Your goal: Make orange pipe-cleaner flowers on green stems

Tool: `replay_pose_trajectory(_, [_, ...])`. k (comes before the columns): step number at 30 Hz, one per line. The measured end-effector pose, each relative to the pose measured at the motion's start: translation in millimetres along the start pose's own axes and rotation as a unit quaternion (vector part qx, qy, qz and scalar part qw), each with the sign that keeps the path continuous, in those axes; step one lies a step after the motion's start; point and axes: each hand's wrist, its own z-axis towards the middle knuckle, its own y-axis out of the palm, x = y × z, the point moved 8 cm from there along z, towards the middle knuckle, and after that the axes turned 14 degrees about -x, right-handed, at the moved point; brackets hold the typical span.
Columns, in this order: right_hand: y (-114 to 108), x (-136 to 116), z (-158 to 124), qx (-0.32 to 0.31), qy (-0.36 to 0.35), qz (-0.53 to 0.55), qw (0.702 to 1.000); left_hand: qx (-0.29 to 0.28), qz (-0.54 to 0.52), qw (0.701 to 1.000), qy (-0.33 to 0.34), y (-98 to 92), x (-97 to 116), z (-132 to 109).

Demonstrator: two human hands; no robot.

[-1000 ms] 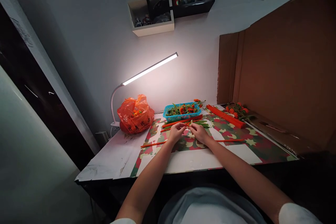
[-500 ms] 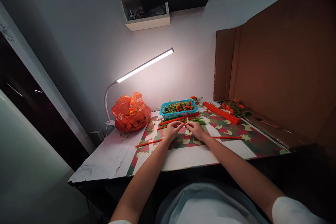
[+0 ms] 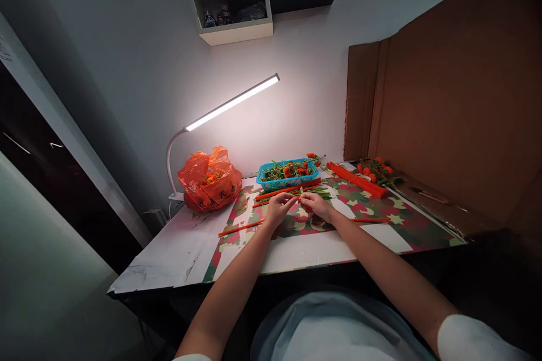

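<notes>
My left hand (image 3: 279, 208) and my right hand (image 3: 318, 206) meet above the middle of the table, fingertips pinched close together. Between them shows a bit of a small orange piece (image 3: 298, 199), mostly covered by the fingers. Just behind the hands lie orange-red stems (image 3: 292, 186) and green stems (image 3: 325, 195), thin and straight like pipe cleaners. One long orange stem (image 3: 239, 229) lies to the left of my left wrist. Another orange stem (image 3: 375, 220) extends to the right beyond my right forearm.
A blue basket (image 3: 288, 183) of orange flowers stands at the back. An orange plastic bag (image 3: 212, 189) and a lit lamp (image 3: 232, 102) are at left. Further right lie a red-orange stem bundle (image 3: 358, 180) and more orange flowers (image 3: 376, 169), beside a cardboard panel (image 3: 444, 113).
Both hands stay pinched together in nearly the same place, with a slight shift of the right hand's fingers. The whole view has moved slightly; the things on the table lie as before.
</notes>
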Motion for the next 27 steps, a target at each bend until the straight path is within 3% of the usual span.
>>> replay_pose_trajectory(5, [5, 3, -1, -0.037, 0.031, 0.065, 0.997, -0.003, -0.005, 1.0, 0.002, 0.7, 1, 0])
replay_pose_trajectory(16, [20, -3, -13, -0.133, 0.088, 0.166, 0.973, -0.073, -0.012, 0.997, 0.019, 5.7, 3, 3])
replay_pose_trajectory(23, [6, 2, -12, -0.076, 0.098, 0.048, 0.991, -0.108, 0.008, 0.994, 0.006, 4.8, -4, 4])
replay_pose_trajectory(27, [-5, -2, -7, -0.001, 0.038, -0.107, 0.994, -0.115, 0.044, 0.992, -0.026, 3.9, -12, 4])
